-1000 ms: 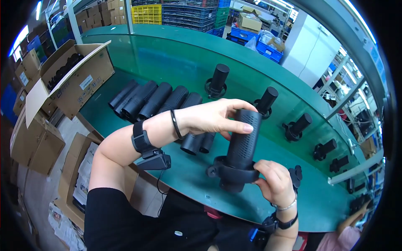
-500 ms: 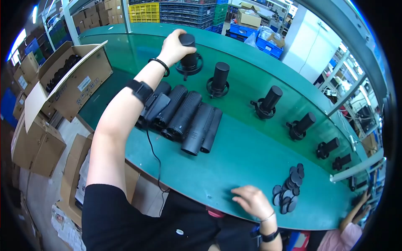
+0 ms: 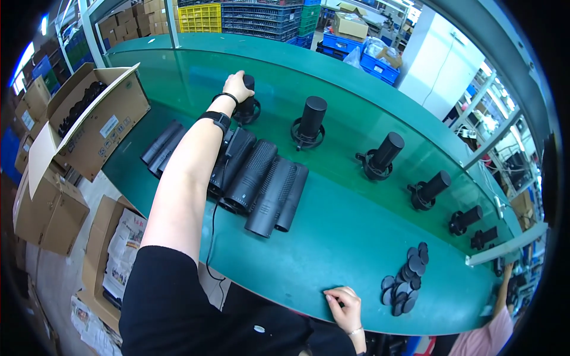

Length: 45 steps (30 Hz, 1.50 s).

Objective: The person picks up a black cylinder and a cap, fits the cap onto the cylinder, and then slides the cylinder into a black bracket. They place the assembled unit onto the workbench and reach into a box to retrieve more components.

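My left hand [image 3: 238, 89] is closed around the upper part of a black cylinder with a ring-shaped base [image 3: 247, 110], which stands upright at the far side of the green table. Below that arm lies a group of black ribbed tubes [image 3: 252, 178], side by side; a flat black piece with a cable [image 3: 238, 142] rests on them. More black tubes [image 3: 160, 148] lie left of my forearm. By the near table edge my right hand [image 3: 345, 308] has its fingers curled in, and nothing shows in them. To its right is a pile of flat black discs [image 3: 404, 288].
A row of similar black cylinders on ring bases, such as this one [image 3: 312, 115], runs rightward along the far side. An opened cardboard box [image 3: 113, 118] of black parts stands left. A metal frame post [image 3: 504, 243] crosses the right end. Another person's pink sleeve [image 3: 496, 332] shows lower right.
My left hand has lowered the black cylinder and moved it nearer and leftward onto the table. My right hand has drawn its spread fingers in and moved slightly down.
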Available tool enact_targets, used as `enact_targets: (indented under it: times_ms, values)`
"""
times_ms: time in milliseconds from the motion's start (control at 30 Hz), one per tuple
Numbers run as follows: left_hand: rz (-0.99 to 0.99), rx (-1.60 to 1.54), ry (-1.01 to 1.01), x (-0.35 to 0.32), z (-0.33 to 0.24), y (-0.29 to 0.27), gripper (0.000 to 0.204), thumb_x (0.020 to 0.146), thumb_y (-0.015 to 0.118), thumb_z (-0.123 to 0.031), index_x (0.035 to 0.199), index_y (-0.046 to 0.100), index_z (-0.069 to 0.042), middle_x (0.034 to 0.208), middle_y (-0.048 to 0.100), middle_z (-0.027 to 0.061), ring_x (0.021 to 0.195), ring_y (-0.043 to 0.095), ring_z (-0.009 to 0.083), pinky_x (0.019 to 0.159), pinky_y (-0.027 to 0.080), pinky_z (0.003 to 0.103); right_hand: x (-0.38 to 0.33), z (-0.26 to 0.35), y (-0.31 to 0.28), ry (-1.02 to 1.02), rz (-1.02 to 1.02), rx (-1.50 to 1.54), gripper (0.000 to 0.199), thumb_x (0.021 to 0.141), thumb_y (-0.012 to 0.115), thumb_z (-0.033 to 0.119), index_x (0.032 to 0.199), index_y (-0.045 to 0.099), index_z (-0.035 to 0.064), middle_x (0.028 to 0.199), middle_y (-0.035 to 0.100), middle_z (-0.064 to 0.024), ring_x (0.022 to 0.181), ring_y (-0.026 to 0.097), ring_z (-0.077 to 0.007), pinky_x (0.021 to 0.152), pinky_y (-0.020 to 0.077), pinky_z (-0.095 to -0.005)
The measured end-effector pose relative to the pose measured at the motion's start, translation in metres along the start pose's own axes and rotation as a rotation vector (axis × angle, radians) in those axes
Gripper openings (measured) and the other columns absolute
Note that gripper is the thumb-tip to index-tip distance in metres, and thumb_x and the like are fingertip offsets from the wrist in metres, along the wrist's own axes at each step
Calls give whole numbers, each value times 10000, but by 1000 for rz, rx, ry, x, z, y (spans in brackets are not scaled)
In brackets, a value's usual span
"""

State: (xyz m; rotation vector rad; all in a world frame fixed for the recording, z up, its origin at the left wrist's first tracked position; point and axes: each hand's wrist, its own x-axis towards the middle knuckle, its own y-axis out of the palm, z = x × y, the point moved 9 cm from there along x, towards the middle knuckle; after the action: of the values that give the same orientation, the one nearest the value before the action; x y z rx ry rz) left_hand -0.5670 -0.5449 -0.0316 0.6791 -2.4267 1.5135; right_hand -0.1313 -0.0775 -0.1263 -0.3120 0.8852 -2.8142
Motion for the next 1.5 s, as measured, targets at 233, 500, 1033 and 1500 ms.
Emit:
enact_targets:
  times_ms: [233, 500, 1033, 1500]
  values:
    - [156, -31, 427, -99, -136, -64, 582, 786, 744, -320, 1254, 572, -20, 1057, 645, 231, 1006, 625, 384, 897, 511, 421, 4, 2, 0, 4, 1, -12, 77, 807, 689, 24, 874, 724, 37, 799, 684, -88, 706, 627, -228, 628, 494, -319]
    - [586, 320, 702, -242, -194, -30, 534, 809, 713, -499, 1076, 664, -40, 1115, 538, 167, 1101, 530, 342, 893, 517, 443, 9, 8, 6, -24, 1, 14, 78, 812, 683, 13, 878, 718, 31, 812, 683, -94, 690, 616, -217, 609, 481, -304]
    - [606, -368, 879, -317, -228, -161, 382, 661, 858, -125, 827, 518, -69, 1262, 427, 163, 1137, 493, 317, 973, 425, 407, -5, 12, 10, -105, -18, 63, 91, 825, 677, 35, 905, 720, 38, 850, 687, -94, 793, 635, -234, 682, 501, -321]
    - [595, -921, 699, -377, -279, -69, 964, 622, 835, -6, 1451, 355, -111, 1534, 177, 167, 1344, 416, 322, 1048, 469, 436, -23, 7, -143, -81, -315, -473, 131, 797, 678, 45, 926, 689, 26, 891, 685, -136, 840, 648, -311, 757, 509, -395]
